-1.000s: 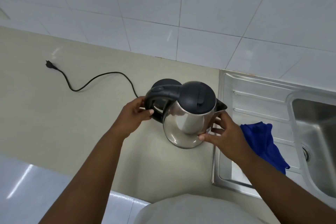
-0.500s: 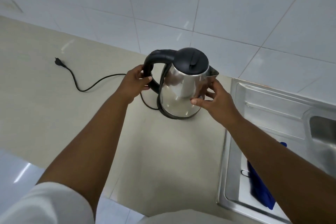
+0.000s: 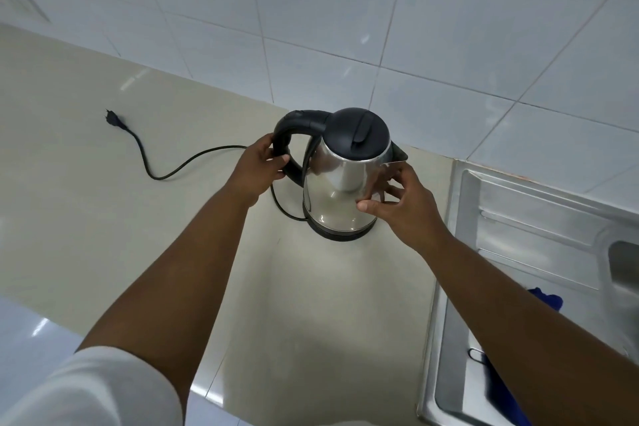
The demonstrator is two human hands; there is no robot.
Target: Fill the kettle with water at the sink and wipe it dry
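A steel kettle (image 3: 340,180) with a black lid and black handle stands upright on its black base (image 3: 340,234) on the beige counter, lid closed. My left hand (image 3: 259,168) is wrapped around the handle. My right hand (image 3: 403,201) rests its fingertips against the kettle's right side, just under the spout. The steel sink (image 3: 539,239) lies to the right, with its basin at the frame's right edge. A blue cloth (image 3: 549,299) lies on the drainboard, mostly hidden behind my right forearm.
The base's black power cord (image 3: 166,173) trails left across the counter (image 3: 103,218) to an unplugged plug (image 3: 112,118). A white tiled wall (image 3: 345,10) rises behind the counter. The counter's front edge runs along the lower left.
The kettle was held tilted above the counter near the sink edge; it now stands upright on its base. Both hands stayed on it. The view shifted left, so less sink shows.
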